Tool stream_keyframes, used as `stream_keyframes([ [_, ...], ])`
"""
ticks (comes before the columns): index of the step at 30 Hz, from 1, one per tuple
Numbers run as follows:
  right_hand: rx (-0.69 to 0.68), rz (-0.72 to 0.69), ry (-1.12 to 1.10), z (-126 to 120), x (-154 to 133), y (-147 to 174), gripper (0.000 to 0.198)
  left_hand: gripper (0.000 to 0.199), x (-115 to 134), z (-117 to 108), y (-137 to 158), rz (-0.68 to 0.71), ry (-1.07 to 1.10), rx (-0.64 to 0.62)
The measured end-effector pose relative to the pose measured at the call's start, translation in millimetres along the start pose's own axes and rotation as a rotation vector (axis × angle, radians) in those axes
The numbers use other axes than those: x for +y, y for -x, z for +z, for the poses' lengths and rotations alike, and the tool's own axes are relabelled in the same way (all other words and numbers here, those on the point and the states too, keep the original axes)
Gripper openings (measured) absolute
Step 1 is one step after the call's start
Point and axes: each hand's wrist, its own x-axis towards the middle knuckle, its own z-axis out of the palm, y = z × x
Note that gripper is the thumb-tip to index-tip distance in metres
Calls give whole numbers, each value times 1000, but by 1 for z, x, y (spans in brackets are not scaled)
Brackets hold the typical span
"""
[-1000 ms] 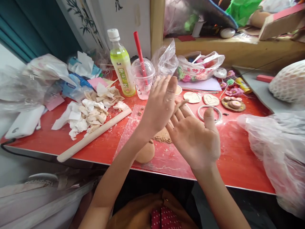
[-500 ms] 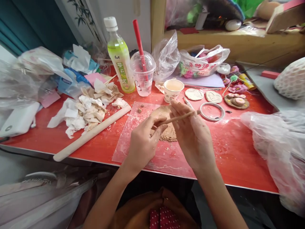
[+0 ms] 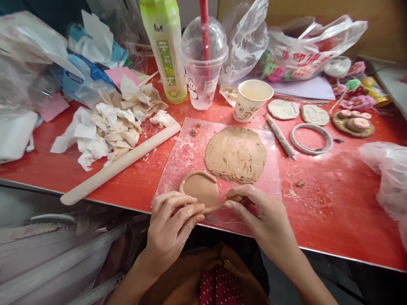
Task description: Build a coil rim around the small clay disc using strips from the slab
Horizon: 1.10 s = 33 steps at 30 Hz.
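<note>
A small round clay disc (image 3: 202, 189) lies near the front edge of a clear plastic sheet (image 3: 271, 165). A thin clay coil (image 3: 194, 173) curves along the disc's rim at the back and left. My left hand (image 3: 170, 224) is closed over the coil at the near left rim, its fingertips pressed close together. Between the thumb and fingers of my right hand (image 3: 263, 212) is the coil's loose end, at the disc's near right. Behind the disc lies a larger flat clay slab (image 3: 237, 152) with a rough near edge. My fingers partly hide the disc's near rim.
A rolling pin (image 3: 121, 163) and crumpled tissues (image 3: 108, 131) lie left. Behind stand a paper cup (image 3: 252, 99), a lidded plastic cup (image 3: 203, 63) and a drink bottle (image 3: 165, 55). To the right are a pen-like tool (image 3: 280, 135), a ring (image 3: 291, 137) and decorated clay pieces (image 3: 352, 123).
Both hands have come down toward the table's front edge. The coil, held in the air before, now lies partly along the disc's rim. The view has tilted down and closer.
</note>
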Motion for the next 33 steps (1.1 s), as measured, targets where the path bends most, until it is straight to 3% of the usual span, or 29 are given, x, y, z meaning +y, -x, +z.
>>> stream_keyframes([
  [6,-74,-89,194,8,0,1,8,12,-7,-4,8,8,-78,-30],
  [11,-26,-65,221,10,0,1,22,22,-8,-5,8,-6,-136,-36],
  [21,-6,20,196,9,0,1,15,19,-21,-10,15,112,-250,-68],
  [33,9,-46,263,12,-2,-5,18,29,-29,-14,11,157,-307,-55],
])
